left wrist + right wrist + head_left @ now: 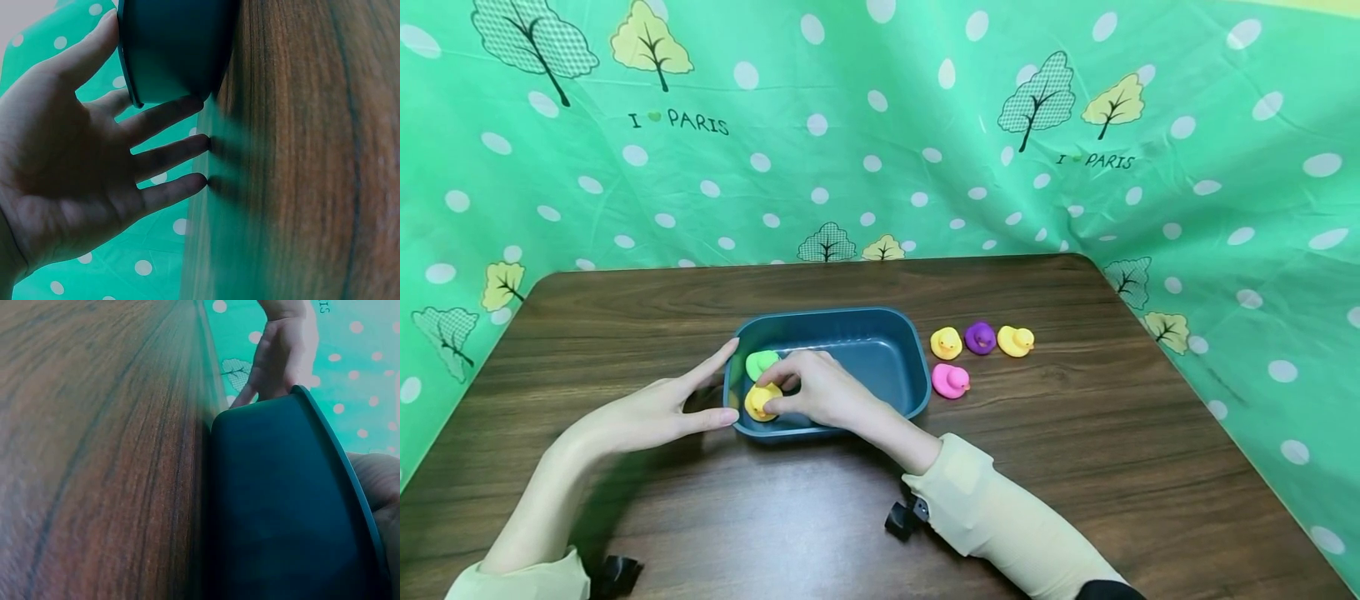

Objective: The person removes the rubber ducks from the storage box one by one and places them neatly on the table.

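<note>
A dark blue rectangular bin [880, 358] stands on the wooden table. Inside its left end my right hand [820, 387] pinches a yellow rubber duck [760, 404] between thumb and fingers. A green rubber duck [762, 363] lies just behind that one, partly covered by the fingers. My left hand [662, 408] is spread at the bin's left end, thumb and fingertips at the rim. From the left wrist view, the left hand [81, 144] has straight, parted fingers against the bin's outer wall [175, 50]. In the right wrist view the bin wall [281, 500] hides most of the right hand [381, 487].
Right of the bin sit a yellow duck [946, 342], a purple duck [981, 337], another yellow duck [1016, 341] and a pink duck [951, 381]. A green dotted cloth [850, 100] hangs behind the table [1075, 467] and along its sides.
</note>
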Demonstrator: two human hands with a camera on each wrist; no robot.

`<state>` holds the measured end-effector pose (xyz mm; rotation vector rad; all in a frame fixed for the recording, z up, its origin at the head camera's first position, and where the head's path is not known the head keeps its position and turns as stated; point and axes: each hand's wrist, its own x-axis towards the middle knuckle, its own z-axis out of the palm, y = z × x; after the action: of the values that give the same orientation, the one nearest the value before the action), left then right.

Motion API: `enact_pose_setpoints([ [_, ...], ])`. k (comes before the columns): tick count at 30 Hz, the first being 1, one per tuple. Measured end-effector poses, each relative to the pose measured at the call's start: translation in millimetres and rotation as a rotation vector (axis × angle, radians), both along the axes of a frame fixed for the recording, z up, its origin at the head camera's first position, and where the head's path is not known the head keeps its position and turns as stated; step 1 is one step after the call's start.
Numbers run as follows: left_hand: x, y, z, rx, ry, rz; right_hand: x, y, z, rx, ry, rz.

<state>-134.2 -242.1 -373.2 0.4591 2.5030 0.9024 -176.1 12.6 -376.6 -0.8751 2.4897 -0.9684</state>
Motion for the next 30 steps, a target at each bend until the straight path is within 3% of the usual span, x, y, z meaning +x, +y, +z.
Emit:
enact_pose_setpoints([
  [30,1.0,0.8,1.9,0.002,-0.003,-0.002,-0.2,-2.1,-3.0,-0.004,0.021,0.037],
])
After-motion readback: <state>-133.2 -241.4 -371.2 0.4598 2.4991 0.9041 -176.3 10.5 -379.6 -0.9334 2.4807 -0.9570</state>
